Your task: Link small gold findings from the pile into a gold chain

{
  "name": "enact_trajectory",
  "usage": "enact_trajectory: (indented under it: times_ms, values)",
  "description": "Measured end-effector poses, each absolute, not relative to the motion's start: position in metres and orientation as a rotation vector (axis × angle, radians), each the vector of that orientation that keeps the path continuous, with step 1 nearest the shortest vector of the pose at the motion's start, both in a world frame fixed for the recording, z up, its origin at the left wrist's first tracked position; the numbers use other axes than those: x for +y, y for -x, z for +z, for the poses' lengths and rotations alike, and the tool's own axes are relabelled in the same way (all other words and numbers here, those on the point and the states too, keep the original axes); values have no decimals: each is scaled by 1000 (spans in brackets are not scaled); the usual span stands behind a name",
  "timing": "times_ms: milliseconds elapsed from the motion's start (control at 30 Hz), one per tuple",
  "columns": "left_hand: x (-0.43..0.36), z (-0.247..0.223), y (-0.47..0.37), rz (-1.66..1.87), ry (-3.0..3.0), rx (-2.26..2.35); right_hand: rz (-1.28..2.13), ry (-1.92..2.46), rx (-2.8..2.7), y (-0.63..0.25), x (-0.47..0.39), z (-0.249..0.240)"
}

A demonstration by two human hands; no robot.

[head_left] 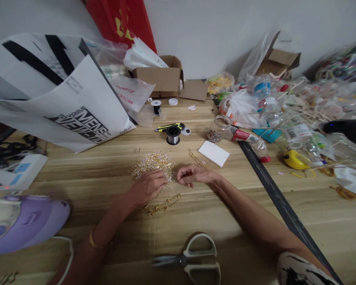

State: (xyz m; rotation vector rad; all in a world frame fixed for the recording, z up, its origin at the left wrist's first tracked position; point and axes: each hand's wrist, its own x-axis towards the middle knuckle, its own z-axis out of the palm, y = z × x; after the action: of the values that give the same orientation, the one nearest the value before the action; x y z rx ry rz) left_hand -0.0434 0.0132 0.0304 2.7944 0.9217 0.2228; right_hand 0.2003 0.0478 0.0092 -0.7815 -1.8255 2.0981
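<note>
A loose pile of small gold and clear beads [150,161] lies on the wooden table. My left hand [150,185] rests at the pile's near edge, its fingers curled down together over some beads; what they hold, if anything, is too small to name. Just right of the pile, my right hand [191,175] has thumb and fingertips pinched, and I cannot make out what is between them. A gold beaded chain [163,206] lies on the table below my left hand. Another short gold chain [196,159] lies behind my right hand.
Scissors [185,259] lie open near the front edge. Behind the beads stand a wire spool [173,135] and a yellow-black cutter [163,127]. A white card [213,153] and a bead jar [218,128] are right. A purple iron [32,221] stands left; plastic bottles crowd the right.
</note>
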Motion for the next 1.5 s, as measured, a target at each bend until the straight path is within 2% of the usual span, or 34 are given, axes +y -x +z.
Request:
enact_trajectory:
  times_ms: [467,767,1233,1500]
  values:
    - [7,27,37,53,-2894,884,2102,787,-1809,-199,47,11]
    - [5,18,39,69,-2865,932,2087,801,-1829,-199,47,11]
    - [13,24,35,507,-2426,1109,2083,793,-1820,-198,46,14]
    - [10,23,27,642,-2040,1246,2049,838,-1801,-195,43,16]
